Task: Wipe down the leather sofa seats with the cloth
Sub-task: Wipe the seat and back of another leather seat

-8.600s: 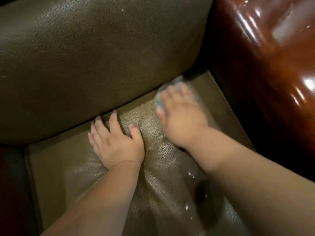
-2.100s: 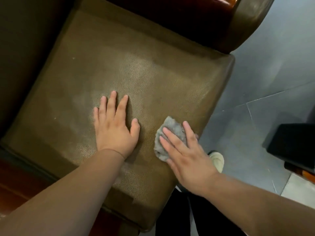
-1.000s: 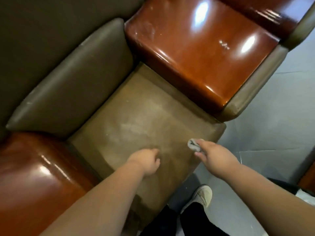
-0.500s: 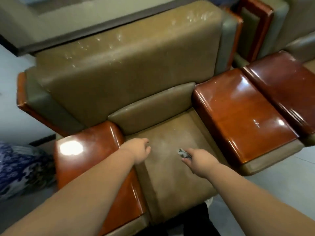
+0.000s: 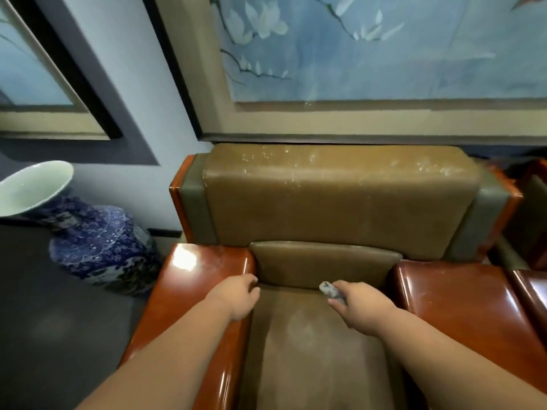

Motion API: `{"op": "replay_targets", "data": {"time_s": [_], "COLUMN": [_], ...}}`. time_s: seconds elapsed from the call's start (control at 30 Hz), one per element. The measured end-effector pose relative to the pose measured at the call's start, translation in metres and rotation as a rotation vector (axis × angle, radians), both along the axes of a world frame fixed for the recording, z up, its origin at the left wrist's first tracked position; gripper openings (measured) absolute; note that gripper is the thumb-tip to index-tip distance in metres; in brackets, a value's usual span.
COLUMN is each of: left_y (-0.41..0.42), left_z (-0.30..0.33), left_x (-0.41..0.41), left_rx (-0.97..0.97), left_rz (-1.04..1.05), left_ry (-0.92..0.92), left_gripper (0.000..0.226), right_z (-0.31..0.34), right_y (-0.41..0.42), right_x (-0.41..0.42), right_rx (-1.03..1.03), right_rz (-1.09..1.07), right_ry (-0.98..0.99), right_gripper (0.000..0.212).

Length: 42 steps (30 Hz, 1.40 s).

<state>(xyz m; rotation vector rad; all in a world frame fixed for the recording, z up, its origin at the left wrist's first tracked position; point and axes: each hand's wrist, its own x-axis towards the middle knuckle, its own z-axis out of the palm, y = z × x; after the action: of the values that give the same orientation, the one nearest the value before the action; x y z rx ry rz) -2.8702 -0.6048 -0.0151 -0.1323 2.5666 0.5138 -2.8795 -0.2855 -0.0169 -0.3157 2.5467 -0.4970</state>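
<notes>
The olive-brown leather sofa seat (image 5: 310, 350) lies below me between two glossy wooden armrests. A pale smear shows on its middle. My right hand (image 5: 359, 306) hovers over the back of the seat and grips a small bunched grey cloth (image 5: 332, 291), which sticks out past my fingers. My left hand (image 5: 236, 297) hangs at the seat's left edge beside the left armrest (image 5: 189, 291), fingers loosely curled and holding nothing. The tall backrest (image 5: 340, 202) carries pale specks along its top.
A blue-and-white porcelain vase (image 5: 97, 244) stands on the dark floor left of the sofa. The right wooden armrest (image 5: 461, 306) borders the seat, with another seat's armrest (image 5: 532, 291) beyond it. A framed floral painting (image 5: 370, 48) hangs on the wall behind.
I have straightened up from the seat; the view rose to take in the whole backrest and wall. Both hands lifted off the leather, and the right hand bunched the cloth in its grip.
</notes>
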Motion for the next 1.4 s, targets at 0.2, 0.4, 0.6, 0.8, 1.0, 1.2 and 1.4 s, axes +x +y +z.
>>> {"op": "replay_targets", "data": {"time_s": [0.2,0.4,0.6,0.8,1.0,1.2,1.4], "left_y": [-0.015,-0.043,-0.091,-0.151,-0.211,-0.262,-0.272], "left_z": [0.027,0.049,0.046,0.043,0.011,-0.07,-0.121], "left_x": [-0.002,-0.034,-0.096,-0.19,-0.3,-0.393,-0.401], "left_rx": [0.01,0.078,0.086,0.066,-0.026,-0.218,-0.298], "left_rz": [0.141,0.273,0.29,0.277,0.234,0.107,0.129], "left_ry": [0.1,0.24,0.277,0.319,0.416,0.525,0.725], "left_gripper": [0.037,0.041,0.043,0.044,0.046,0.055,0.065], "right_z": [0.03,0.058,0.062,0.06,0.045,-0.024,-0.064], "right_y": [-0.011,-0.051,-0.107,-0.166,-0.254,-0.348,-0.386], "right_x": [-0.028,-0.071,-0.126,-0.198,-0.287,-0.347,-0.363], "right_rx": [0.005,0.049,0.046,-0.032,-0.136,0.063,0.256], "right_rz": [0.074,0.178,0.216,0.173,0.16,0.411,0.397], "right_ry": [0.152,0.226,0.257,0.267,0.492,0.616,0.785], "right_gripper": [0.033,0.033,0.029,0.026,0.027,0.063,0.073]}}
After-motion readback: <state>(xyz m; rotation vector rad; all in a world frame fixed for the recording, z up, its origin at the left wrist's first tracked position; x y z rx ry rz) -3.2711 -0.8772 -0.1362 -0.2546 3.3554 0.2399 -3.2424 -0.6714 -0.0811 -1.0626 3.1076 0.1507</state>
